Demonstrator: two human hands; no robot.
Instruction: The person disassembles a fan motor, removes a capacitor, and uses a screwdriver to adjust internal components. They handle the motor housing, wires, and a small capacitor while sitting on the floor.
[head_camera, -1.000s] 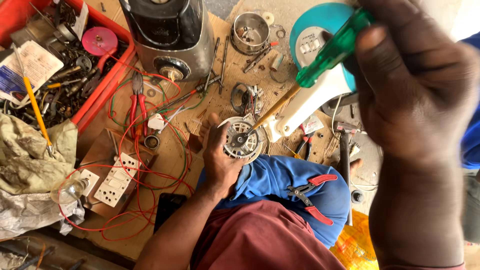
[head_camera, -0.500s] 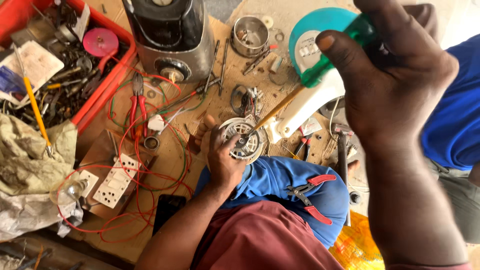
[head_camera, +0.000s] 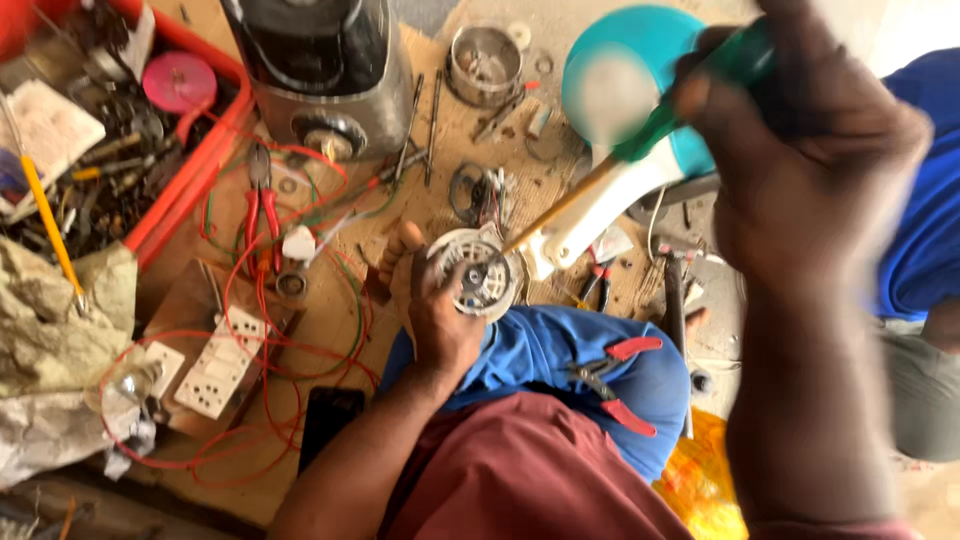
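Note:
My left hand (head_camera: 435, 315) grips a round white and metal motor part (head_camera: 478, 275) over my blue-clad knee (head_camera: 560, 360). My right hand (head_camera: 810, 165), close to the camera and blurred, is closed around the green handle of a long screwdriver (head_camera: 640, 140). The screwdriver's shaft runs down and left, and its tip rests in the middle of the round part.
A red tray (head_camera: 190, 185) of tools sits at the left, a black and steel appliance (head_camera: 330, 70) at the top. Red-handled pliers (head_camera: 262, 205), red wires, white sockets (head_camera: 215, 365) and a dark phone (head_camera: 328, 425) lie on the wooden board. Red-handled pliers (head_camera: 610, 380) rest on my knee.
My right hand has shifted with the screwdriver handle, turning slightly. The left hand keeps the round part in the same place.

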